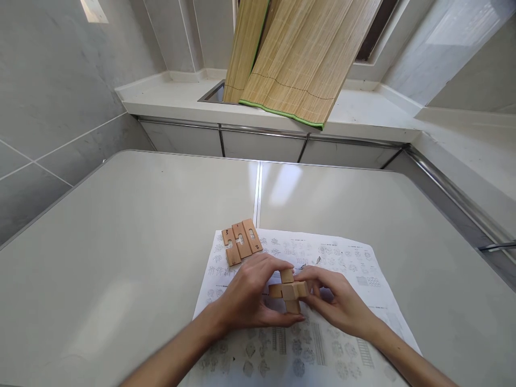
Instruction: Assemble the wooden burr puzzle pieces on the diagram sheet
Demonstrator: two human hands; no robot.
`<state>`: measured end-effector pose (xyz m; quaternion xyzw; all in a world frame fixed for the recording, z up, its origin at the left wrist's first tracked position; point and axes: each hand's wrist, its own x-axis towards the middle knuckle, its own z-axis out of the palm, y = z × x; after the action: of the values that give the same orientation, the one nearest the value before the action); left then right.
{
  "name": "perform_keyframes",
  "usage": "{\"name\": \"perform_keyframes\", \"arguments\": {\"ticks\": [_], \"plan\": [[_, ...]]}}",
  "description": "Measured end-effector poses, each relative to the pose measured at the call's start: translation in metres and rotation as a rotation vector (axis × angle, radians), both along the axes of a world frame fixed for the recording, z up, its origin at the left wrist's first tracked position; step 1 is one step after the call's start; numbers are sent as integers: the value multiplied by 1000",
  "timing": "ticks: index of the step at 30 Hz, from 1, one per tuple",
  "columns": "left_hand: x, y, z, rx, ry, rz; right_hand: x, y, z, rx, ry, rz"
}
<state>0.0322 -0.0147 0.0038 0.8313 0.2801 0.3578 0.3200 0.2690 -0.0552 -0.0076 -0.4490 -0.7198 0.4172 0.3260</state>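
A small cross-shaped wooden burr puzzle point(289, 292) is held just above the printed paper sheet point(346, 344). My left hand point(252, 293) grips it from the left, with the thumb at its lower end and fingers at its upper end. From the right, my right hand point(342, 301) pinches the block end on that side between thumb and fingers. Beyond my left hand lie three flat wooden pieces point(242, 246) side by side, with cut-out slots and dark marks. They rest partly on the sheet's upper left corner.
The pale table point(121, 258) has a seam point(258, 188) running away from me. Behind it is a white ledge point(181, 105) with a green-edged bamboo blind point(294, 64) hanging over it. A metal rail point(455, 188) runs along the right side, and grey tiled walls surround the table.
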Motion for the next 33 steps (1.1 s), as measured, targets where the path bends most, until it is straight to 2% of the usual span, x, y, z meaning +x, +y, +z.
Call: {"name": "perform_keyframes", "arguments": {"ticks": [7, 15, 19, 25, 29, 33], "plan": [[-1, 1, -1, 38, 61, 21, 5, -1, -5, -76, 22, 17], [1, 1, -7, 175, 175, 27, 2, -1, 2, 32, 25, 39], [1, 1, -9, 232, 241, 41, 3, -1, -2, 42, 49, -29], [-2, 1, -10, 199, 347, 124, 5, 2, -5, 31, 101, -160], [-1, 0, -7, 189, 330, 169, 6, 2, -5, 8, 102, -200], [0, 0, -3, 236, 271, 158, 5, 1, -5, -13, 117, -183]]}}
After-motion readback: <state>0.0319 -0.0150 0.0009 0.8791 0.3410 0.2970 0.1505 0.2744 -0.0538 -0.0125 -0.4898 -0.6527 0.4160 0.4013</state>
